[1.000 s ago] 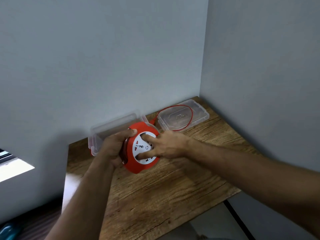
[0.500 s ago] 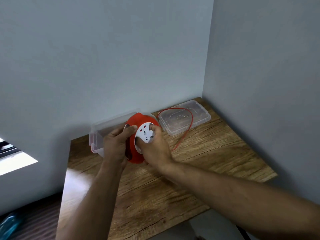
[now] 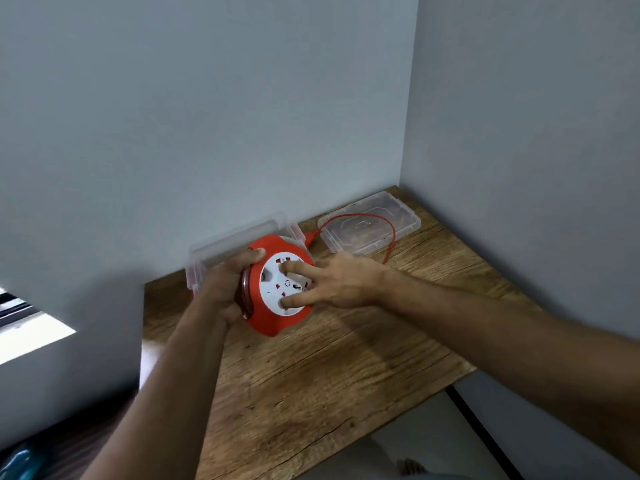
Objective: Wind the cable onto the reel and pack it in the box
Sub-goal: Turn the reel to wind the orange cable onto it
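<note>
A red cable reel (image 3: 268, 318) with a white socket face is held upright above the wooden table (image 3: 329, 375). My left hand (image 3: 228, 289) grips its left rim and back. My right hand (image 3: 329, 282) presses spread fingers on the white face. A thin red cable (image 3: 391, 233) runs from the reel's top right in a loop over the clear lid (image 3: 370, 228). The clear plastic box (image 3: 239, 240) stands just behind the reel, against the wall, partly hidden by it.
Grey walls close the table at the back and right, forming a corner. The table's front edge runs diagonally at the lower right, with floor below. A bright window ledge (image 3: 31, 334) lies at the far left.
My right hand has turned on the white face, fingers now spread and pointing left. The cable loop has drawn back onto the lid. The reel sits slightly lower and more face-on.
</note>
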